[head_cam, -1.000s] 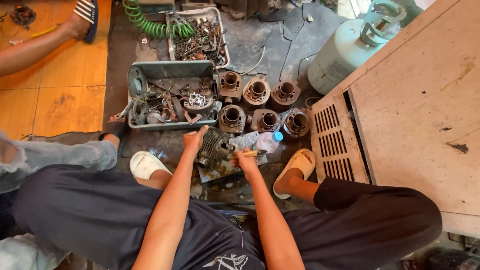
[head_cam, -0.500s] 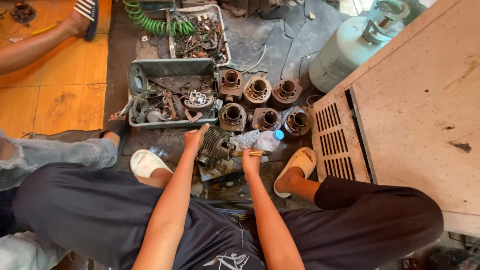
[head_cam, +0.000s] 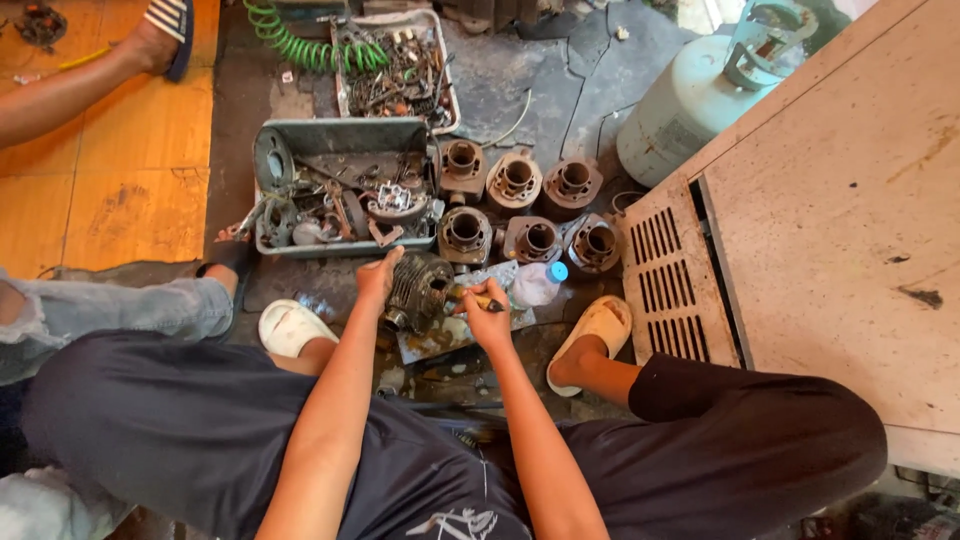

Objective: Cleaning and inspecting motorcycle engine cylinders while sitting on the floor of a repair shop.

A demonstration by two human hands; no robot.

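Engine cylinder steadied under my left hand; my right hand grips a small tool against it.

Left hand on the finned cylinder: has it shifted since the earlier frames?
No. The left hand rests on the finned cylinder just below the grey parts tray, as before; the slight offset matches the whole view shifting.

Finned engine cylinder: dark grey metal, grimy, ribbed all round. It lies on its side just below the frame's centre, resting on a stained, dirty tile. Small tool: slim, yellowish handle with dark tip, lying roughly level, its left end against the cylinder's right side.
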